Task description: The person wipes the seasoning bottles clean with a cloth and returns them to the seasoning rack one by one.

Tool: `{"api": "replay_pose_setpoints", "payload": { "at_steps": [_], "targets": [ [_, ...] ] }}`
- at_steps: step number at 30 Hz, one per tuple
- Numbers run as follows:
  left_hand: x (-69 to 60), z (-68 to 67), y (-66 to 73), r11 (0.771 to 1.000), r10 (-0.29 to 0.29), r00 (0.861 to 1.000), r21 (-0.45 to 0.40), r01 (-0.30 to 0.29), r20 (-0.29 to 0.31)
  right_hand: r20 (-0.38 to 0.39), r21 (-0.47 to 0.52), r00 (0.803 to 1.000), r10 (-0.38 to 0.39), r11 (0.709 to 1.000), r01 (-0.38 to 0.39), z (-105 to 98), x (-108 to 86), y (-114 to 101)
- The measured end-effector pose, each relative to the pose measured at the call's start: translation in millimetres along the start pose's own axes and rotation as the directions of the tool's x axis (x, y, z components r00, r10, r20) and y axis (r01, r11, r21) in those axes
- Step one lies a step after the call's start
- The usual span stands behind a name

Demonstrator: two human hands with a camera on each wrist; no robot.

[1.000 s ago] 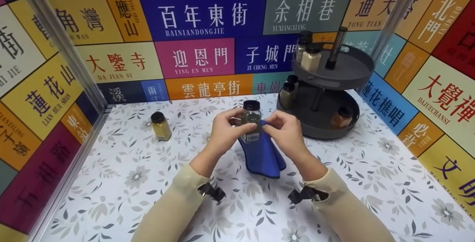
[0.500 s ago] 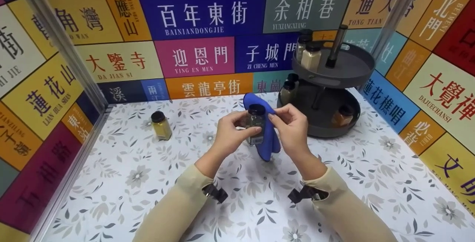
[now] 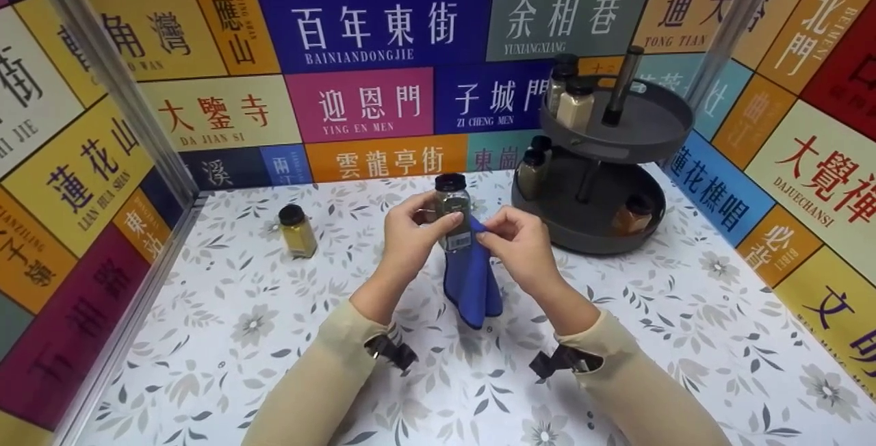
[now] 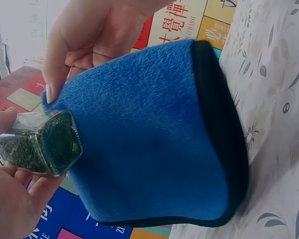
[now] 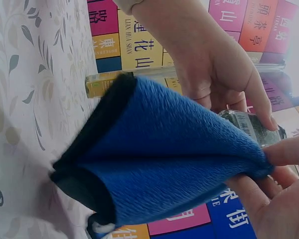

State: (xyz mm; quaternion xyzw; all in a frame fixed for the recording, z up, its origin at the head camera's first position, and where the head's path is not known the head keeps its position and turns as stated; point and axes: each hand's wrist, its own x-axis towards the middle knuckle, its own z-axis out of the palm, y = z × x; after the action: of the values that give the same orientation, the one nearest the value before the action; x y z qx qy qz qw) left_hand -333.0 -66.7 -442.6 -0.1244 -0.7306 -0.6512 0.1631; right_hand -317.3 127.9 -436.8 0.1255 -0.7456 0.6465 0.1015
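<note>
My left hand (image 3: 410, 232) grips a clear glass spice jar (image 3: 454, 203) with a black lid, held upright above the table. Dried green herbs fill the jar, as the left wrist view shows through its base (image 4: 62, 142). My right hand (image 3: 520, 244) pinches the upper edge of a blue cloth (image 3: 471, 289) with dark trim. The cloth hangs down in folds beside and below the jar. In the right wrist view the cloth (image 5: 174, 149) covers part of the jar (image 5: 249, 124). Whether cloth and jar touch, I cannot tell.
A jar of yellow powder (image 3: 297, 232) stands on the flower-patterned table (image 3: 239, 377) to the left. At the back right is a dark two-tier rack (image 3: 588, 234); it bears several jars, among them a pale one (image 3: 575, 107) and a reddish one (image 3: 633, 215). Sign-printed walls surround the table.
The cloth swung up behind the jar half a second ago and now hangs down again. Both hands have shifted slightly left, with the jar raised a little.
</note>
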Motion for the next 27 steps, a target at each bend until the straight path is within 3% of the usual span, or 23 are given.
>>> {"api": "replay_pose_setpoints", "payload": {
  "at_steps": [6,9,12,16,18,21,24,27],
  "targets": [
    [-1.5,3.6,-1.3,1.0,0.009,0.997,0.016,-0.01,0.082,-0.079,0.037,0.997,-0.018,0.999,0.021,-3.7,1.9,-4.6],
    [-3.5,7.0,-2.4,1.0,0.004,0.991,0.021,-0.007,0.131,-0.156,0.131,0.983,-0.097,0.984,0.118,-4.3,2.0,-4.8],
    [-5.6,9.7,-4.2,1.0,0.007,0.985,0.017,-0.01,0.172,-0.218,0.222,0.955,-0.202,0.943,0.25,-3.1,1.3,-2.6],
    [-7.0,9.9,-4.4,0.999,0.037,0.985,0.019,-0.041,0.17,-0.228,0.236,0.929,-0.291,0.909,0.342,-0.9,-0.7,0.0],
    [-6.1,8.8,-3.0,0.999,0.047,0.988,0.018,-0.051,0.144,-0.206,0.217,0.934,-0.291,0.917,0.334,0.0,-0.3,0.8],
    [-4.1,5.8,-0.2,0.998,0.066,0.993,0.018,-0.068,0.098,-0.154,0.177,0.961,-0.231,0.95,0.257,1.0,0.9,3.1],
    [-2.4,2.8,2.5,0.997,0.076,0.995,0.021,-0.077,0.059,-0.083,0.069,0.982,-0.168,0.982,0.174,1.7,1.2,6.3],
    [-1.7,0.3,4.5,0.997,0.074,0.996,0.034,-0.075,0.04,-0.02,-0.063,0.992,-0.125,0.99,0.123,2.1,0.2,8.1]
  ]
}}
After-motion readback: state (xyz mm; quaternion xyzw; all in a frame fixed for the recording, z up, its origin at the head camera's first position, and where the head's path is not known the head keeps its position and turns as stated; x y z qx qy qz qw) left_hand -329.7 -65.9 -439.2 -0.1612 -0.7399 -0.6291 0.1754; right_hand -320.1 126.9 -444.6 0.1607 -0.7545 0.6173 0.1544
